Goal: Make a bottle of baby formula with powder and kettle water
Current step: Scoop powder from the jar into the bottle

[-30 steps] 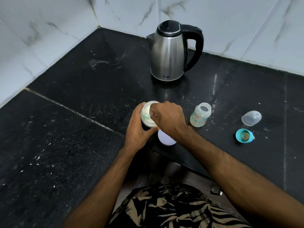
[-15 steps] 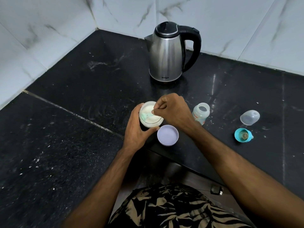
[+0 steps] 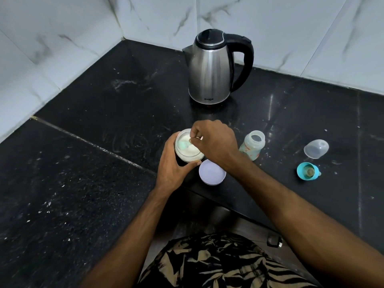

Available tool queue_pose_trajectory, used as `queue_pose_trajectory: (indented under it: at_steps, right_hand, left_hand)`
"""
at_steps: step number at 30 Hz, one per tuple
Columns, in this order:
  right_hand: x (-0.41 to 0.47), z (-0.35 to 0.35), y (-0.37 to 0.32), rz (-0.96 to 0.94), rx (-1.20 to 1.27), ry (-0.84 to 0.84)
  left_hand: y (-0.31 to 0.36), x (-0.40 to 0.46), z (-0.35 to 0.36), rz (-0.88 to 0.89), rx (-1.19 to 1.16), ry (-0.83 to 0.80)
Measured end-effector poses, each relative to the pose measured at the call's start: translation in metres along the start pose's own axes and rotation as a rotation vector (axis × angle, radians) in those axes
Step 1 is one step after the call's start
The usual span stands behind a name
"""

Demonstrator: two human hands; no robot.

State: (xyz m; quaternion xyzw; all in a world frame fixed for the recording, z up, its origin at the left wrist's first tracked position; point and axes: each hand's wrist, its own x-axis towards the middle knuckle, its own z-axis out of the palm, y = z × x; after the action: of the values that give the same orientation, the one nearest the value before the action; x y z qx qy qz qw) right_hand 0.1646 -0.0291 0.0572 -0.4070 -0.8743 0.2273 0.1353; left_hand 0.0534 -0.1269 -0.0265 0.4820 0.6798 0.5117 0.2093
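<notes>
Two hands: left hand [image 3: 172,163] curled round the white powder jar [image 3: 188,151]; right hand [image 3: 214,140] fingertips pinch the teal plastic scoop [image 3: 184,144].

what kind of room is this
Most likely a home kitchen corner: a black stone countertop meets white marble-look wall tiles, and a steel electric kettle stands near an open baby bottle.

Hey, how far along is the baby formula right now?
Done: bottle stands open, its teal nipple ring and clear cap set aside; powder jar is open, lid beside it. In hand: left hand steadies the jar, right hand works the scoop. Left: powder into bottle, water from the kettle, closing.
</notes>
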Motion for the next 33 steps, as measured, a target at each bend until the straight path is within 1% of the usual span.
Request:
queue_pose_trajectory:
  at_steps: [4, 8, 13, 16, 21, 24, 33]
  right_hand:
    - [0.000, 0.004, -0.006, -0.059, -0.171, -0.050]
    - [-0.001, 0.005, -0.011, -0.103, -0.285, -0.084]
    - [-0.001, 0.009, -0.013, -0.110, -0.350, -0.120]
    - [0.000, 0.010, -0.011, -0.076, -0.259, -0.144]
    - [0.004, 0.002, -0.001, 0.075, 0.099, -0.119]
    - [0.007, -0.006, 0.006, 0.136, 0.227, -0.071]
    - [0.012, -0.013, 0.014, 0.129, 0.288, 0.017]
  left_hand:
    - [0.000, 0.000, 0.000, 0.004, -0.007, -0.004]
    - [0.001, -0.002, 0.000, 0.005, -0.021, -0.008]
    - [0.002, -0.001, 0.000, 0.004, -0.027, -0.012]
    - [0.002, 0.000, -0.001, 0.008, -0.016, -0.019]
    - [0.004, 0.001, -0.001, 0.020, 0.000, -0.013]
    - [0.002, 0.003, -0.001, 0.013, -0.006, -0.014]
    - [-0.001, 0.008, -0.001, -0.001, 0.033, -0.013]
